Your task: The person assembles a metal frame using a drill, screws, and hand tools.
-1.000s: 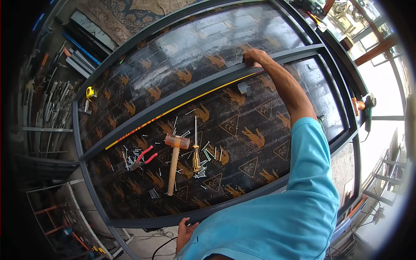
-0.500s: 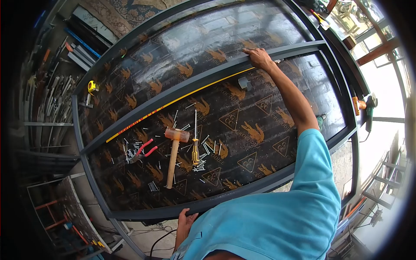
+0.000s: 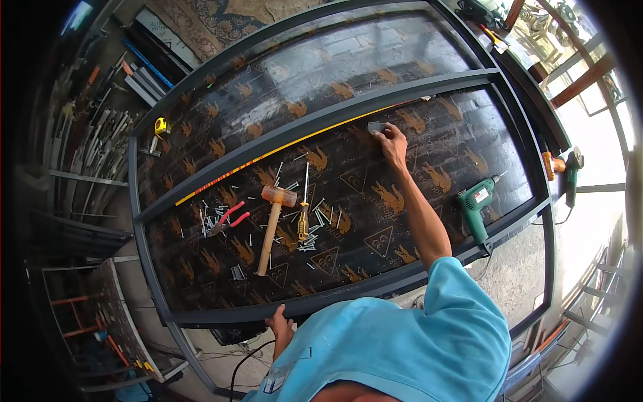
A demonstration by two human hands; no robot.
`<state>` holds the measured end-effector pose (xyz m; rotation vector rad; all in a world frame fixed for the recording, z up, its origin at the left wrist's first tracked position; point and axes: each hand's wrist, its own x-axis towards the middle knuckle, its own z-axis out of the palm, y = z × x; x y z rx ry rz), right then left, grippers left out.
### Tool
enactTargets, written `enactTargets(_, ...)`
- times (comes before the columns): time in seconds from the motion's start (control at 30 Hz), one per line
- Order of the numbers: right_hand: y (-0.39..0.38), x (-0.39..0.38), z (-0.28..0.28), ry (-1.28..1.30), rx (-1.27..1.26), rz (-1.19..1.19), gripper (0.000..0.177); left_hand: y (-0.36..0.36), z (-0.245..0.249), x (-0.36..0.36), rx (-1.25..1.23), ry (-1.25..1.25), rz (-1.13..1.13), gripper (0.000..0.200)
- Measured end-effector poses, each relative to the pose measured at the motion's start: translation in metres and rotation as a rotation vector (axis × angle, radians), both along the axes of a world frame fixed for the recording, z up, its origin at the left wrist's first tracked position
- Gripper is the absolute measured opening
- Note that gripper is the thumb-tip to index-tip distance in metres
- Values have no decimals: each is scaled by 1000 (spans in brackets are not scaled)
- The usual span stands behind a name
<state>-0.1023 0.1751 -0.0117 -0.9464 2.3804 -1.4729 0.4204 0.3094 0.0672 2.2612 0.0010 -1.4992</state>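
Observation:
My right hand (image 3: 393,146) reaches over the dark printed board (image 3: 335,268), its fingers closed on a small grey metal piece (image 3: 376,126). Just beyond it, a yellow measuring strip (image 3: 274,155) lies along the middle bar of the dark grey metal frame (image 3: 221,315). My left hand (image 3: 282,327) is at the frame's near bar, fingers curled on its edge; part of the hand is hidden below. Between my hands lie a mallet (image 3: 271,231), a yellow-handled screwdriver (image 3: 305,214), red-handled pliers (image 3: 231,218) and several loose screws (image 3: 308,241).
A green power drill (image 3: 477,204) lies on the board at the right. An orange and green power tool (image 3: 569,167) is outside the frame's right edge. A yellow tape measure (image 3: 161,126) sits at the left end. Metal offcuts (image 3: 94,147) fill the far left floor.
My right hand has left the middle bar and come nearer, taking hold of the small grey metal piece. The drill shows fully now. My left hand stays at the near bar.

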Motion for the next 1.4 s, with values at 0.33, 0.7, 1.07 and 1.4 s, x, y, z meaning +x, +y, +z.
enactTargets(0.33,110,99,73,-1233,-591,217,27,-120,-3,-67,-941,31,-555,28)
enactTargets(0.7,191,116,126,-1051,-469,188,31,-185,40,-259,-1236,141,-1443,29)
enactTargets(1.07,108,11,68,-1239,-589,204,32,-173,52,-397,-1078,538,-1657,50)
enactTargets(1.4,35,-19,52,-1148,-651,176,32,-220,35,-428,-985,413,-1475,62)
